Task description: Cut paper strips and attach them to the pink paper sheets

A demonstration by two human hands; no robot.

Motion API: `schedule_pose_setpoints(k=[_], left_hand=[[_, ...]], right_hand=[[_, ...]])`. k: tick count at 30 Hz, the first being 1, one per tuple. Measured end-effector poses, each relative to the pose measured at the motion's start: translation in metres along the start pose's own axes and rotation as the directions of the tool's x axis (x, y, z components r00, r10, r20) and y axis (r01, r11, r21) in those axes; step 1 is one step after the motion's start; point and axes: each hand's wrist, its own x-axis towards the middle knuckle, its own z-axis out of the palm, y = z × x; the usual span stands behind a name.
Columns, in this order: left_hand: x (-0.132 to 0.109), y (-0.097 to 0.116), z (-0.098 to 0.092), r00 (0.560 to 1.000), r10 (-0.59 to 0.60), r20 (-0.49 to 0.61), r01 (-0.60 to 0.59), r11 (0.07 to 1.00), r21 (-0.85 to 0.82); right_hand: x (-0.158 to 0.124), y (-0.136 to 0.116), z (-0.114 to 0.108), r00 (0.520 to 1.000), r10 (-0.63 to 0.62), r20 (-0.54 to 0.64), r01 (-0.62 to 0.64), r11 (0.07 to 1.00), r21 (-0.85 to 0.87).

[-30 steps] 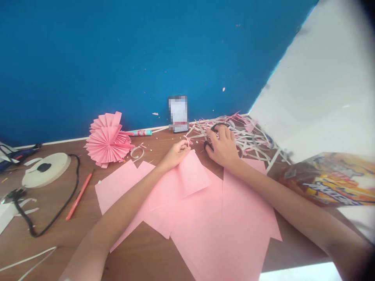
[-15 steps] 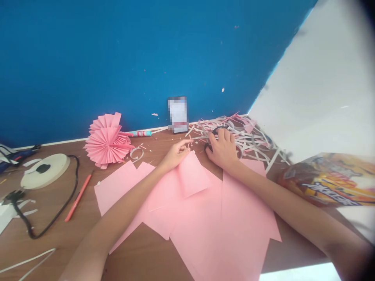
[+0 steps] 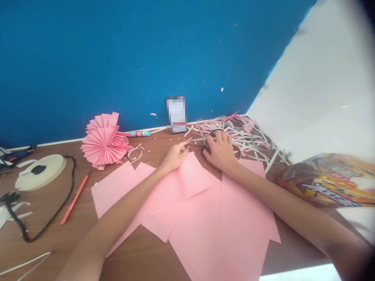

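Observation:
My right hand [image 3: 220, 151] is closed round the black handles of a pair of scissors [image 3: 206, 137], whose blades point left over the brown table [image 3: 58, 234]. My left hand [image 3: 175, 156] rests on the far corner of a folded pink sheet [image 3: 187, 181], fingers curled, with a thin paper sliver pinched near the blade tips. Several loose pink paper sheets [image 3: 211, 226] lie overlapping under both forearms.
A heap of white and pink paper strips [image 3: 249, 134] lies behind my right hand. Pink pleated paper fans [image 3: 104, 144], a glue stick [image 3: 139, 134], a red pencil [image 3: 74, 200], a tape roll [image 3: 39, 171] with a black cable and a small card [image 3: 176, 114] stand leftward. A printed packet [image 3: 328, 181] lies right.
My right hand has drawn the scissors slightly left out of the strip heap, blades now showing toward my left fingers. My left hand's fingers shifted toward the blade tips. The view has slid a little.

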Motion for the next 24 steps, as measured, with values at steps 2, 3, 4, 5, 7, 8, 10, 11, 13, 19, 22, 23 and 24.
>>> schedule_pose_setpoints(k=[2, 3, 4, 5, 7, 8, 10, 11, 13, 19, 22, 23, 24], left_hand=[[0.001, -0.003, 0.001, 1.000, -0.010, -0.011, 0.010, 0.999, -0.034], [0.001, -0.005, 0.001, 1.000, -0.015, -0.015, 0.015, 0.999, -0.050], [0.001, -0.006, 0.002, 1.000, -0.020, -0.018, 0.019, 0.998, -0.061], [0.002, -0.008, 0.002, 1.000, -0.023, -0.020, 0.021, 0.997, -0.070], [0.002, -0.010, 0.003, 0.999, -0.024, -0.022, 0.022, 0.996, -0.088], [0.002, -0.010, 0.003, 0.999, -0.025, -0.021, 0.023, 0.995, -0.100], [0.002, -0.009, 0.002, 0.999, -0.031, -0.022, 0.028, 0.991, -0.129], [0.002, -0.007, 0.002, 0.999, -0.033, -0.022, 0.030, 0.989, -0.144], [0.001, -0.004, 0.000, 1.000, -0.029, -0.009, 0.028, 0.986, -0.164], [-0.002, 0.004, -0.001, 0.999, -0.046, 0.020, 0.049, 0.972, -0.232], [-0.003, 0.002, -0.001, 0.997, -0.074, 0.018, 0.076, 0.956, -0.283], [-0.003, 0.001, -0.001, 0.997, -0.082, 0.010, 0.081, 0.952, -0.295], [-0.003, 0.000, -0.002, 0.996, -0.087, 0.002, 0.083, 0.949, -0.303]], right_hand=[[0.000, 0.000, 0.000, 1.000, 0.009, -0.005, -0.009, 1.000, 0.003], [-0.001, -0.001, 0.000, 1.000, 0.013, -0.007, -0.013, 1.000, 0.003], [-0.001, -0.001, 0.000, 1.000, 0.017, -0.009, -0.017, 1.000, 0.004], [-0.001, -0.001, 0.000, 1.000, 0.019, -0.011, -0.019, 1.000, 0.009], [-0.001, -0.002, -0.001, 1.000, 0.019, -0.015, -0.019, 0.999, 0.028], [-0.001, -0.003, -0.001, 1.000, 0.021, -0.019, -0.020, 0.999, 0.041], [-0.001, -0.003, -0.002, 0.999, 0.030, -0.026, -0.028, 0.997, 0.070], [-0.001, -0.004, -0.002, 0.999, 0.034, -0.027, -0.031, 0.996, 0.086], [-0.001, -0.004, -0.002, 0.999, 0.033, -0.023, -0.030, 0.992, 0.119], [-0.003, -0.004, 0.004, 0.999, 0.023, -0.026, -0.017, 0.978, 0.207], [-0.003, -0.003, 0.007, 0.999, 0.026, -0.029, -0.017, 0.965, 0.262], [-0.003, -0.003, 0.008, 0.999, 0.021, -0.029, -0.012, 0.962, 0.272], [-0.003, -0.003, 0.008, 0.999, 0.015, -0.030, -0.006, 0.961, 0.276]])
